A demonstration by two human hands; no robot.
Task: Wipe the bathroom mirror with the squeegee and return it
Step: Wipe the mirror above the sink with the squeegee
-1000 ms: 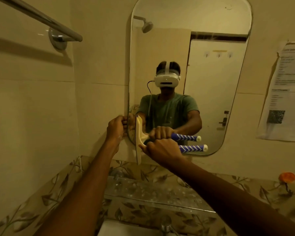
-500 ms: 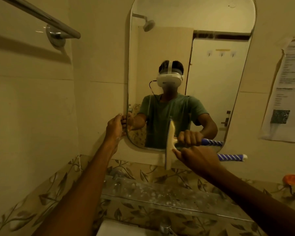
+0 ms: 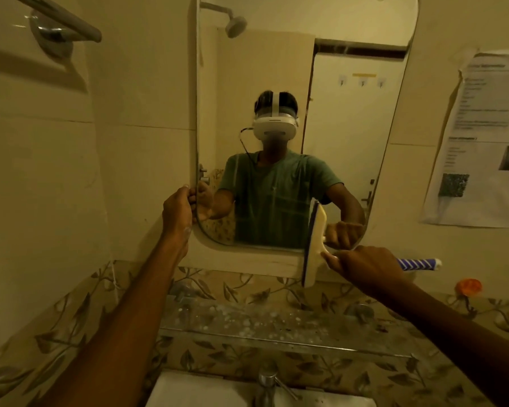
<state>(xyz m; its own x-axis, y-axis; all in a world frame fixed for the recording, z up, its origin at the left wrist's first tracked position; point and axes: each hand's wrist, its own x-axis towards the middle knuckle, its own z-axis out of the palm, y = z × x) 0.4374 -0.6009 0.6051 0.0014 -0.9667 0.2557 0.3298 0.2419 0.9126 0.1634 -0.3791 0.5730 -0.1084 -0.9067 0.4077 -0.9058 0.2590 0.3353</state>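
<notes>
The tall rounded mirror (image 3: 276,69) hangs on the tiled wall ahead. My right hand (image 3: 368,265) grips the squeegee (image 3: 313,248) by its blue-and-white striped handle. Its cream blade stands upright against the lower right corner of the mirror and reaches down past the bottom rim. My left hand (image 3: 178,214) holds the mirror's lower left edge, fingers curled round the rim. The mirror shows a person in a green shirt with a white headset, and both hands reflected.
A glass shelf (image 3: 276,324) spotted with droplets runs below the mirror, above a tap (image 3: 269,380) and white basin (image 3: 194,392). A towel rail (image 3: 62,22) sticks out at upper left. Paper notices (image 3: 482,142) hang on the right wall, an orange hook (image 3: 469,286) below them.
My right hand has drawn the squeegee sideways along the bottom of the mirror, from the left edge to the lower right corner. My left hand has stayed on the left rim.
</notes>
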